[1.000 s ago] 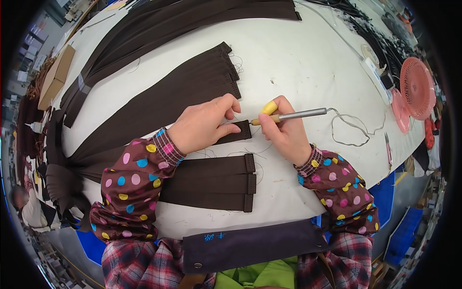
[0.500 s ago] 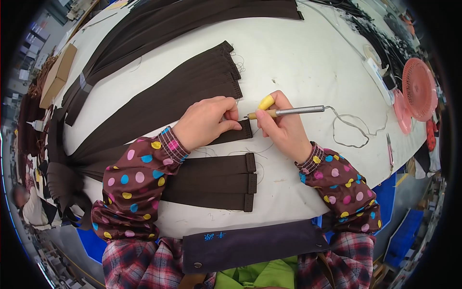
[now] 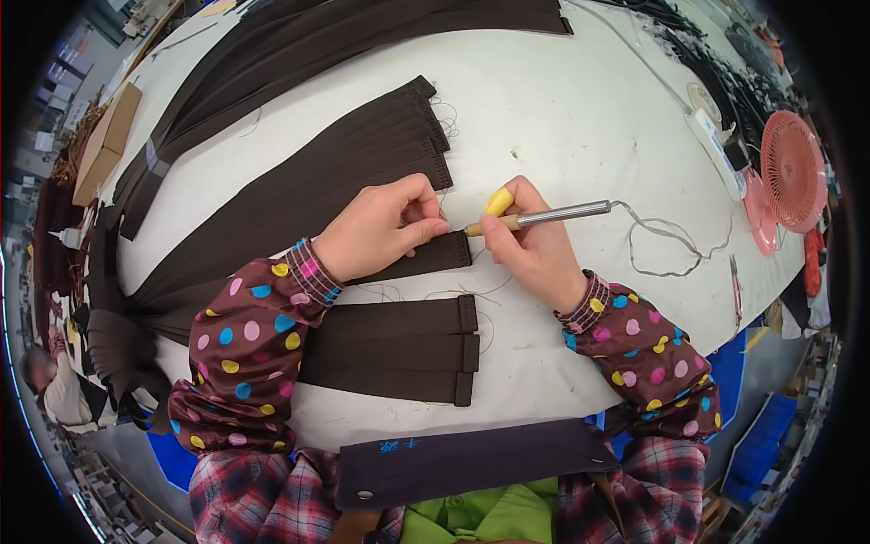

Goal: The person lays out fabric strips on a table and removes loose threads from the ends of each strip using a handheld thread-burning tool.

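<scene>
My left hand (image 3: 376, 228) is closed, thumb and forefinger pinched at the upper corner of a dark brown strap's stitched end (image 3: 460, 250). Whatever lies between those fingertips is too small to make out. In my right hand (image 3: 535, 247) is a corded soldering pen (image 3: 566, 212), with a wooden front part and a metal barrel. Its tip is at or very near that same corner; contact cannot be told. A yellow finger cot (image 3: 497, 201) covers one right fingertip. More brown straps (image 3: 390, 354) fan out below, and others (image 3: 335, 154) above, loose threads at their ends.
The straps lie on a white table (image 3: 544, 100). At the right are a power strip (image 3: 716, 150), a pink fan (image 3: 793, 170), and pink-handled snips (image 3: 736, 286). The pen's thin cord (image 3: 671, 270) loops on the table. A cardboard box (image 3: 106, 145) sits at the left edge.
The pen tip has come down to the strap end's corner. My left fingertips have drawn slightly up and left, off the strap's face.
</scene>
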Demonstrator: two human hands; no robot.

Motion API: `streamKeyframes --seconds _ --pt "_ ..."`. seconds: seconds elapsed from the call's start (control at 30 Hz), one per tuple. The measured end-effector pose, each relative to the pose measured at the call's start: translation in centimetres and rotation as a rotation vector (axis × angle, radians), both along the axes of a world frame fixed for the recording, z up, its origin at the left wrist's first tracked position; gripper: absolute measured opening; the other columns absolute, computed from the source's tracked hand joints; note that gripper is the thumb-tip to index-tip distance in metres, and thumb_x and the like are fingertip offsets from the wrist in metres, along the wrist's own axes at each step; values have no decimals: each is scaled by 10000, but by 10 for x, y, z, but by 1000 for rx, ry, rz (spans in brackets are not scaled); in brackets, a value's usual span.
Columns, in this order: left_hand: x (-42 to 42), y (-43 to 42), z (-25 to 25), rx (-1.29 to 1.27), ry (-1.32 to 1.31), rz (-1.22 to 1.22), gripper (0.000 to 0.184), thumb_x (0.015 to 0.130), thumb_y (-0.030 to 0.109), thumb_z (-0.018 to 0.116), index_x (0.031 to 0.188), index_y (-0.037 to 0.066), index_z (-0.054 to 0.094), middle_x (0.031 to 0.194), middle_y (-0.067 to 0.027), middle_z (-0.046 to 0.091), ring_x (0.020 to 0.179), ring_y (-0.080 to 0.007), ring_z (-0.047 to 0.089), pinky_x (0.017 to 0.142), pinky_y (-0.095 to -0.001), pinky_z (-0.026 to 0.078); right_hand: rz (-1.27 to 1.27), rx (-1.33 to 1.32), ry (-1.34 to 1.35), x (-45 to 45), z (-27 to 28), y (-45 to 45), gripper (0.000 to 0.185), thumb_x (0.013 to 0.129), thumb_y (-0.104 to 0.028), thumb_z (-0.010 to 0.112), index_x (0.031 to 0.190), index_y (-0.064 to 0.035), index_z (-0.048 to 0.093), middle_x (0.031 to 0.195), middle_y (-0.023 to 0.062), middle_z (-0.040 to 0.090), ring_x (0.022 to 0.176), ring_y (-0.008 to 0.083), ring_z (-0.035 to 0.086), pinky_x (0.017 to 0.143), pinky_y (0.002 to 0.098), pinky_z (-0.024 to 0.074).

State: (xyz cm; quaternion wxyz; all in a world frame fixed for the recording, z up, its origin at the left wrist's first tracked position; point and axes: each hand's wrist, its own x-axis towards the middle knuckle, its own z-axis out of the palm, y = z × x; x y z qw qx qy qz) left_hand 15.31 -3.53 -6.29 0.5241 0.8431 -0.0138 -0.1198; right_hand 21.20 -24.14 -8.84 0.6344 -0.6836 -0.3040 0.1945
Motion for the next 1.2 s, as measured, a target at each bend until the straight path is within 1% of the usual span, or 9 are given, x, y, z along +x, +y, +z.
streamKeyframes --seconds 0.07,0.17,0.27,0.57,0.87,0.97,1.07,1.17,1.2 --pt "0 1 -6 -132 30 8 166 908 98 611 864 30 465 854 -31 602 735 -67 578 601 -202 522 -3 -18 -22 -2 3 1 163 884 -105 587 864 -40 439 634 -11 491 544 44 415 476 229 334" --pt "2 -1 -7 -183 72 28 175 914 97 601 868 34 445 873 -44 605 752 -73 592 603 -204 521 -13 -36 -109 -3 2 1 168 876 -97 593 862 -36 438 624 -1 492 536 52 425 473 237 337" --pt "2 -2 -7 -207 86 52 175 916 95 596 867 38 439 869 -47 607 757 -75 597 603 -205 520 -28 -61 -105 -2 3 1 174 874 -97 595 861 -32 435 613 10 499 527 62 440 469 243 341" --pt "3 -3 -8 -208 82 58 166 919 98 590 870 46 440 869 -46 612 754 -74 595 605 -203 515 -29 -79 -102 -1 4 2 184 876 -101 595 863 -27 428 609 24 510 519 78 470 469 252 363" --pt "3 -4 -7 -206 94 60 157 921 93 584 874 49 441 871 -43 612 758 -71 593 607 -201 512 -37 -116 -182 -1 5 1 185 875 -96 596 856 -24 426 619 35 521 520 84 487 471 252 377" --pt "3 -4 -7 -208 93 59 157 922 94 583 874 49 441 871 -44 613 757 -71 593 605 -199 510 -35 -88 -166 -2 5 2 140 913 -102 562 867 -47 442 620 -45 430 548 21 364 490 210 284" --pt "3 -5 -6 -207 84 53 153 926 95 577 878 49 439 871 -46 613 755 -73 593 607 -200 512 -31 -90 -163 -2 6 2 142 913 -104 563 868 -47 442 619 -41 433 543 20 368 485 210 282" --pt "3 -6 -5 -212 89 73 154 918 88 586 868 45 447 864 -53 617 760 -67 593 591 -200 504 -34 -98 -131 -1 6 1 179 877 -96 594 856 -27 430 624 36 532 522 77 486 469 245 369" --pt "3 -6 1 -89 100 70 172 901 112 614 873 47 457 868 -50 616 763 -77 600 602 -211 507 -36 -86 -112 0 5 1 176 878 -95 593 858 -28 432 624 33 534 523 73 477 471 242 366"
